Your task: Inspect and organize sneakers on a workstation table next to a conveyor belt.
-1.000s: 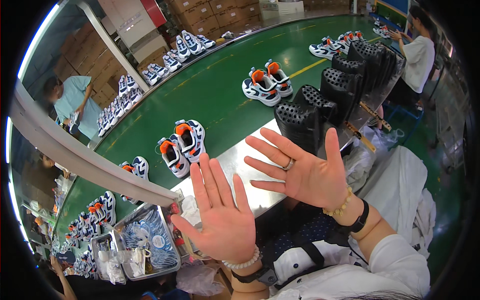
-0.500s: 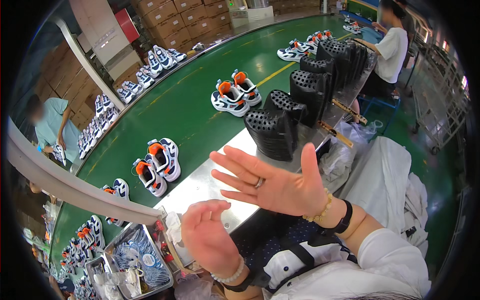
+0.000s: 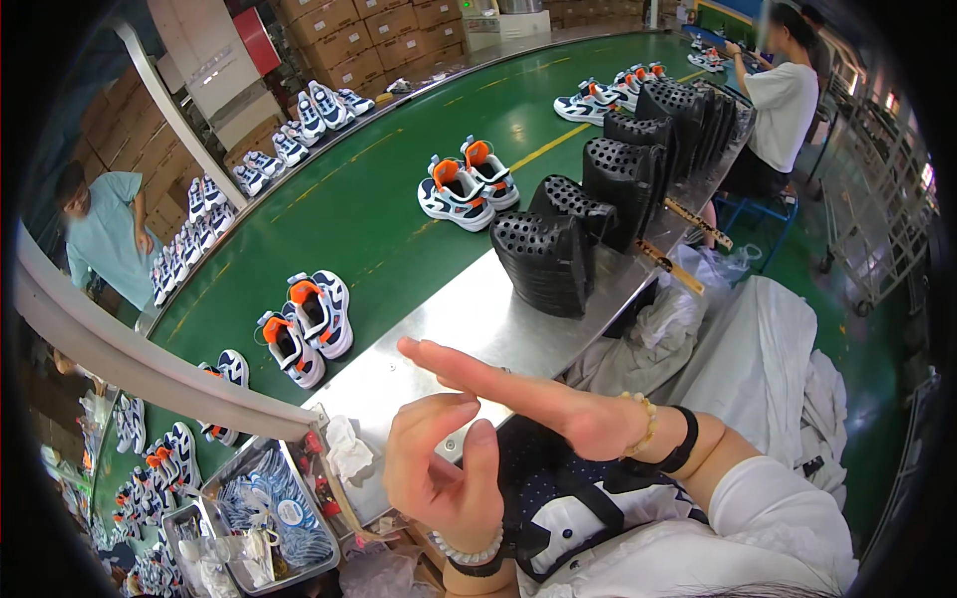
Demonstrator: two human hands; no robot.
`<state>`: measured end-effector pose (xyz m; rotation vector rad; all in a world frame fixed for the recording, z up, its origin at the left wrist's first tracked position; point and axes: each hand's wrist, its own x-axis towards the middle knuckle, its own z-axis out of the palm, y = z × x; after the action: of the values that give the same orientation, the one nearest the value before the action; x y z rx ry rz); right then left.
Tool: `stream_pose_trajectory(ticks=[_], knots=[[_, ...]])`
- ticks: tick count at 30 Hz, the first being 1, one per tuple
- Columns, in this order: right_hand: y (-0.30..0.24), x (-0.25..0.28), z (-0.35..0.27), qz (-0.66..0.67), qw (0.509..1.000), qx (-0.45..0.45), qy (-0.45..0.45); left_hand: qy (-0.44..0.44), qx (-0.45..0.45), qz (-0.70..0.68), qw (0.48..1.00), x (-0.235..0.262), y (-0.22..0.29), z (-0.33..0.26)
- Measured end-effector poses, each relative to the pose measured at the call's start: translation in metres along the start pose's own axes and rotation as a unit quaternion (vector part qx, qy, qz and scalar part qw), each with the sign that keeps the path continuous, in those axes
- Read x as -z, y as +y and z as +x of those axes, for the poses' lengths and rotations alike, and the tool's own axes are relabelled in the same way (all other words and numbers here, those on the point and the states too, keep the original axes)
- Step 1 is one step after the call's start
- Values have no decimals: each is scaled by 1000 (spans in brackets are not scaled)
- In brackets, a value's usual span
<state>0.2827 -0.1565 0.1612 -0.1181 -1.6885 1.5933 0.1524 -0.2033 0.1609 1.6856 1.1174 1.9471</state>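
Turned edge-on since the earlier frame, the bare right hand [image 3: 543,399] stretches its fingers flat, palm mostly hidden; the bare left hand [image 3: 442,470] curls loosely, thumb apart. Both partly hide the shiny silver metal benchtop [image 3: 449,311] behind them.

You have a crumpled white wad [image 3: 348,449] at the table's [image 3: 397,377] left end, upright white-and-navy sneakers [image 3: 325,325] beyond its far edge.

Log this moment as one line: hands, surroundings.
left hand: empty, loosely curled | right hand: empty, outstretched | nearby: metal counter | beyond: sneakers on green surface
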Motion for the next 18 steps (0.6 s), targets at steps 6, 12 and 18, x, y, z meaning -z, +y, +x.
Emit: stream_pose_trajectory(ticks=[6,12,18], knots=[[21,19,-8,-193,973,-56,117,-69,62,-325,941,3,9,2],[20,35,-12,-123,971,-162,129,-289,105,-583,752,18,84,19],[18,29,-18,-152,955,-248,59,-344,180,-513,766,18,108,21]])
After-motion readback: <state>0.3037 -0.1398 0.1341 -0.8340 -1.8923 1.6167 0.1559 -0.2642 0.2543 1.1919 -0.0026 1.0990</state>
